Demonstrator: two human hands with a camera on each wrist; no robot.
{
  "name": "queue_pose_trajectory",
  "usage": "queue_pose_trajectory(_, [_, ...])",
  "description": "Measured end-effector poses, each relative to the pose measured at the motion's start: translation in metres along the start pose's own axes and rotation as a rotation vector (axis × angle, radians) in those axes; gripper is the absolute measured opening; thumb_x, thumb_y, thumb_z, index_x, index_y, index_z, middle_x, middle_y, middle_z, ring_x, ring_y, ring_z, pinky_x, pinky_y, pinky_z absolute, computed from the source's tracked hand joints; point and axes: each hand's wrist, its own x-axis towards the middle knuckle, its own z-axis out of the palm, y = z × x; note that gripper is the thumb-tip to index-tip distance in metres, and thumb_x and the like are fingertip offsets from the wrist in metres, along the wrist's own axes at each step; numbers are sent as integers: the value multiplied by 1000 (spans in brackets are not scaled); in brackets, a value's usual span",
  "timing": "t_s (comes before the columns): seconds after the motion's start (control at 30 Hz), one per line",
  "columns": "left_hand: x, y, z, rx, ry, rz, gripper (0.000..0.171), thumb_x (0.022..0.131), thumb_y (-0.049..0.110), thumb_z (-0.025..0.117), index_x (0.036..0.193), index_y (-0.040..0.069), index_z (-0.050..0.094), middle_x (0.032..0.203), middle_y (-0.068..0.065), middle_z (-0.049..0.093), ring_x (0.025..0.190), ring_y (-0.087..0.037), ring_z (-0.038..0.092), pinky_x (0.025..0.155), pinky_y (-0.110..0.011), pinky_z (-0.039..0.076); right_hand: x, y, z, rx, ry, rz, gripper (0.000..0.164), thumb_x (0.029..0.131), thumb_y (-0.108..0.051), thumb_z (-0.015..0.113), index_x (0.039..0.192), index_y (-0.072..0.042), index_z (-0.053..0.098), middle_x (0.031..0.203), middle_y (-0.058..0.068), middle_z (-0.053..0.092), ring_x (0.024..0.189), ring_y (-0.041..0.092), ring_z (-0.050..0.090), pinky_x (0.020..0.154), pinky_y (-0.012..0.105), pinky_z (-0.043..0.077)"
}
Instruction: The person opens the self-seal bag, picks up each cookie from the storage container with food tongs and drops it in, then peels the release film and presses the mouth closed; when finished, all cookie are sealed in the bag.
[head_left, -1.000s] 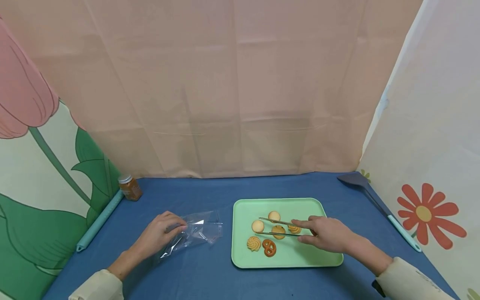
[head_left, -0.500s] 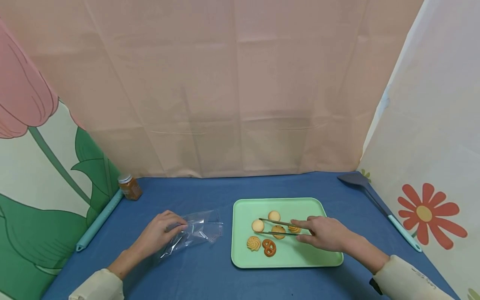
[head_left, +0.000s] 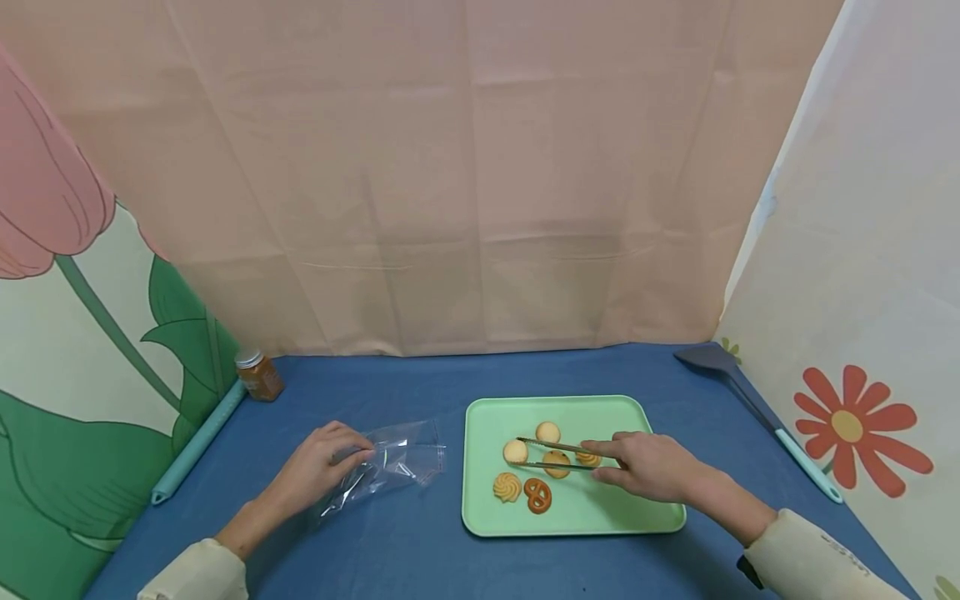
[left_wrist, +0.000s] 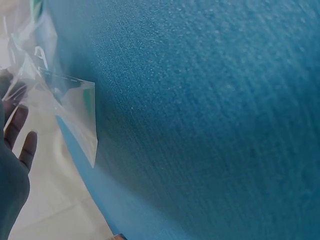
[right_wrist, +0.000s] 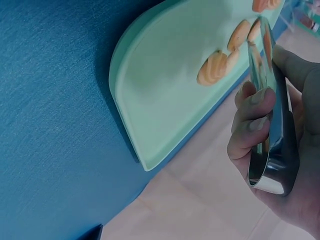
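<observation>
With thumb and fingers my left hand [head_left: 318, 467] pinches a clear plastic bag [head_left: 408, 458], left of the tray. In the left wrist view the bag [left_wrist: 77, 100] hangs from the fingers beside the blue cloth. My right hand [head_left: 652, 467] grips metal tongs [head_left: 558, 467], their arms apart over the light green tray [head_left: 630, 521]. The tips lie on either side of a plain round cookie [head_left: 515, 452]; whether they touch it I cannot tell. Also on the tray are another round cookie [head_left: 548, 432], a dotted cookie [head_left: 557, 458], swirled cookies [head_left: 507, 487] and a pretzel [head_left: 537, 500].
A jar [head_left: 260, 379] with a metal lid stands at the back left, by a rolled teal sheet [head_left: 198, 442]. Along the right edge lies a dark spatula [head_left: 738, 400] with a pale teal handle. Curtains border the blue cloth [head_left: 405, 554].
The tongs and right hand have shifted very slightly, and the tips stand a little closer together. The left hand, bag and cookies stay put.
</observation>
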Motion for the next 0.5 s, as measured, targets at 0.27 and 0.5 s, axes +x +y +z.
queue_pose_trajectory(0.27, [-1,-1,-1,1,0,0,11,89,21,77,99,25,79,94,23,70,93,-3,59,77,-33,53,0,1,0,28,9,-23,46,97,-50,61,136,-26,65,77,-14,53,56,0,41,48,23,34])
queue_pose_trajectory(0.5, [-1,-1,-2,-2,12,17,12,87,19,79,98,24,79,94,22,70,92,-3,59,76,-32,52,-1,2,-2,53,13,-25,48,96,-52,61,136,-25,64,76,-14,53,56,-1,40,47,23,34])
